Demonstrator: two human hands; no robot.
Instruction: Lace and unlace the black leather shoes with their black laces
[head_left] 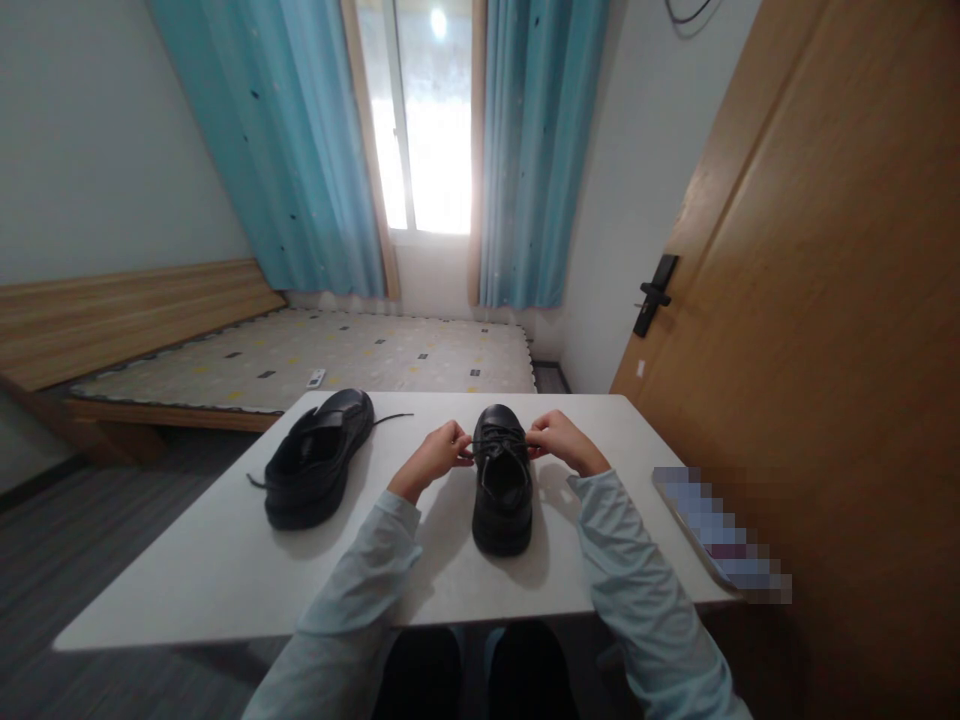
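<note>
A black lace-up shoe [503,520] stands upright on the white table, its toe pointing away from me and its opening toward me. The laces cross over its front. On the shoe's left side, my left hand [436,458] is closed in a pinch on a shoelace [501,436]. My right hand [564,441] pinches the lace from the right side, at about the same height. A second black shoe [319,470] rests further left, its lace ends trailing loosely onto the table. The fingertips partly hide the lace ends.
The white table [202,570] extends under both shoes. A blurred-out flat object [712,530] lies at its right edge, near a wooden door [825,330]. Beyond the table is a bed [390,355] with a small white item [316,378] on it, below a curtained window.
</note>
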